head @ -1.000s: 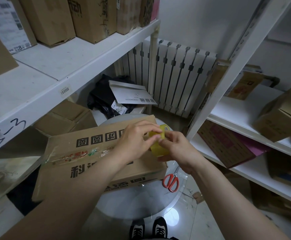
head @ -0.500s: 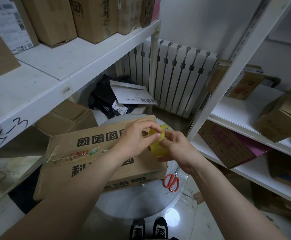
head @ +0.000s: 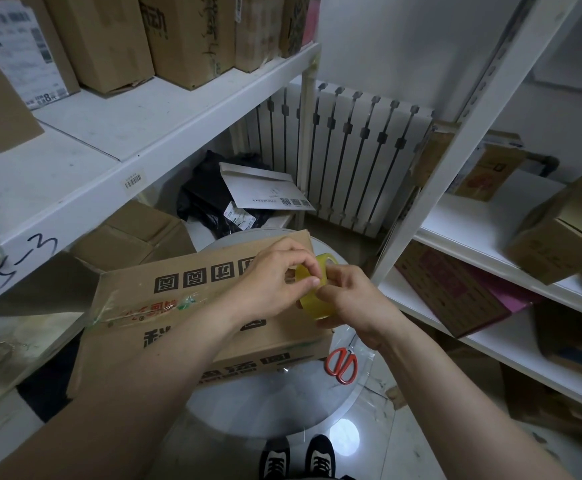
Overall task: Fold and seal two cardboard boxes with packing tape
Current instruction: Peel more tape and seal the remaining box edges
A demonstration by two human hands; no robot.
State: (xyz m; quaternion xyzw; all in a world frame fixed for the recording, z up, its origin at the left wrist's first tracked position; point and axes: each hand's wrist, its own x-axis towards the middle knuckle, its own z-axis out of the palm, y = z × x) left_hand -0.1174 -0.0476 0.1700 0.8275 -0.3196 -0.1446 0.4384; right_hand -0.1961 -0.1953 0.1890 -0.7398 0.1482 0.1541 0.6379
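Holding the yellowish packing tape roll point(head: 313, 292) in the right hand point(head: 350, 301), fingers curled round it, with left hand point(head: 270, 277) fingertips pinching at its outer face. Hands together just above the right end of the cardboard box point(head: 178, 306), lying on the round worktop point(head: 282, 400) near red-handled scissors point(head: 341, 364).

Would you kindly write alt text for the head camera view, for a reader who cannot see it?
A left hand and right hand grip a yellowish tape roll over a cardboard box lying on a round table. Red scissors lie beside the box; white shelves flank it.
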